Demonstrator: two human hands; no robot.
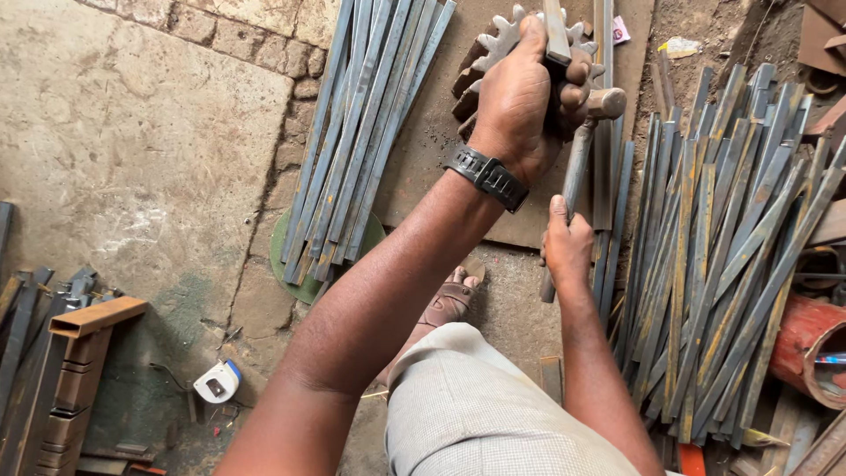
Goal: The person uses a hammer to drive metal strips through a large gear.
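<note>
- steel everywhere: the left hand [520, 101] is closed around a flat metal bar [556, 31] that stands upright over a toothed gear [502, 40], the grip clamped tight on the bar near the top middle of the view.
- a black wristwatch [487, 176] sits on the left wrist.
- the right hand [567, 251] is wrapped around the shaft of a hammer [582, 163], grip shut on the lower part of the handle; the hammer's head [606, 103] lies just beside the left hand's fingers.
- the gear rests on a brown metal plate [423, 150] on the floor, partly hidden under the left hand.
- a bundle of bluish flat bars [366, 132] lies to the left of the plate, its lower ends over a green disc [286, 264].
- a larger, looser pile of flat bars [731, 256], rusty in places, lies to the right of the hammer.
- a small white and blue tape measure [217, 382] lies on the concrete floor [115, 150] at lower left, well apart from the hands.
- an orange-edged channel section [88, 319] lies at the far left.
- a small white and pink label scrap [620, 29] lies near the top, right of the gear; a reddish pipe [806, 339] shows at the right edge.
- the person's sandalled foot [449, 300] rests below the plate.
</note>
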